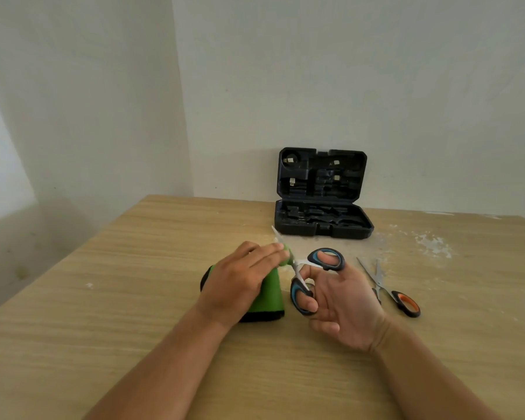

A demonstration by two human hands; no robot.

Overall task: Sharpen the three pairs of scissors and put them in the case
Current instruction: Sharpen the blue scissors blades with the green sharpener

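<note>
My left hand (240, 275) presses flat on a green and black sharpener (269, 295) in the middle of the table. My right hand (343, 307) holds blue-handled scissors (314, 269) with thumb and fingers through the loops. The scissors are spread open and a blade runs through the sharpener's far end, its tip (275, 231) sticking out beyond. Orange-handled scissors (406, 303) lie to the right, with more blades beside them (379, 275); I cannot tell if those belong to a third pair. An open black case (323, 230) stands at the back.
The wooden table (134, 298) ends at a wall behind the case. White dust or flakes (434, 245) are scattered on the right side of the tabletop. The case lid leans upright against the wall.
</note>
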